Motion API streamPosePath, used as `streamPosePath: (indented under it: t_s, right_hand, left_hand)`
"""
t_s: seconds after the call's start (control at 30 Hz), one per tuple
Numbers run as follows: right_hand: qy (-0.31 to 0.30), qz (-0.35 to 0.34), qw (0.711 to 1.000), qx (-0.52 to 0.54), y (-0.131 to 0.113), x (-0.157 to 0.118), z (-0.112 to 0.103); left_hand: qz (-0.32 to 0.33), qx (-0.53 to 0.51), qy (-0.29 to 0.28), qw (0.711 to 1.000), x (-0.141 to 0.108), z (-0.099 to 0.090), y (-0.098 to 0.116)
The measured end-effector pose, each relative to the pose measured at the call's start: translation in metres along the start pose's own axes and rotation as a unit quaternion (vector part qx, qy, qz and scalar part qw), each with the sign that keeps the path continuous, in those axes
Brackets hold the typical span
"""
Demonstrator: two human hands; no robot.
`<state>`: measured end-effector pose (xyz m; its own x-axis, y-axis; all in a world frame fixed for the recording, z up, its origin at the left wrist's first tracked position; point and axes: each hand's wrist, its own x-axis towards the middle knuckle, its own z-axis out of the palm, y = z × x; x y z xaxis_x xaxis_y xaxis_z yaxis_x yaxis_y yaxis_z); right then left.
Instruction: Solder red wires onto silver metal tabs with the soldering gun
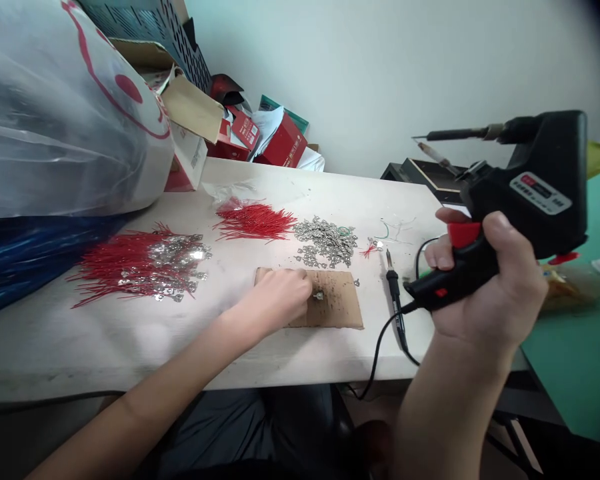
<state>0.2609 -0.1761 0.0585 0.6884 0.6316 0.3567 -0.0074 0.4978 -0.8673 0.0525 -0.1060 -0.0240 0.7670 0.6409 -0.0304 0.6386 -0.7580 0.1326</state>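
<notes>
The right hand [485,280] is raised over the desk's right edge, closed fully around the grip of a black soldering gun [530,200], with the barrel pointed toward the far edge. The left hand [275,300] is rested on a scorched cardboard pad [340,307], which is laid near the middle of a white desk [130,360]. Its fingertips are drawn close together at a small metal lug [319,295] on the pad, but whether the lug is actually pinched cannot be told.

Just right of the pad, a slim black-handled tool [393,283] is seen with a black cable [375,360] running over the desk's near edge. Toward the far edge, a heap of loose silver lugs [325,241] is piled beside a bundle of red wires [254,222]. Nearer the left side, a larger mass of red wires with silver lugs [140,267] is spread. Beyond the far left corner, a clear plastic bag [65,113] and red boxes [280,140] are stacked.
</notes>
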Motion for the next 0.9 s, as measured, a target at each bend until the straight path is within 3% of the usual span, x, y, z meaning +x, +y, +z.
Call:
streamPosePath:
  t_s: [0.2,0.33,0.47,0.77,0.9]
  right_hand:
    - [-0.034,0.017,0.999,-0.033,0.008,-0.017,-0.032]
    - [-0.055,0.094,0.992,-0.06,0.032,-0.05,-0.062]
    - [-0.053,0.156,0.984,-0.071,0.055,-0.079,-0.083]
    - [-0.017,0.202,0.977,-0.062,0.065,-0.093,-0.087]
    - [0.0,0.218,0.973,-0.071,0.068,-0.093,-0.092]
  left_hand:
    - [-0.007,-0.041,0.029,0.999,-0.011,-0.01,-0.018]
    - [-0.018,-0.111,0.053,0.992,-0.033,-0.013,-0.032]
    - [-0.005,-0.142,0.107,0.984,-0.057,-0.001,-0.038]
    - [-0.009,-0.148,0.274,0.95,-0.077,0.029,-0.036]
    - [-0.014,-0.175,0.302,0.937,-0.077,0.037,-0.037]
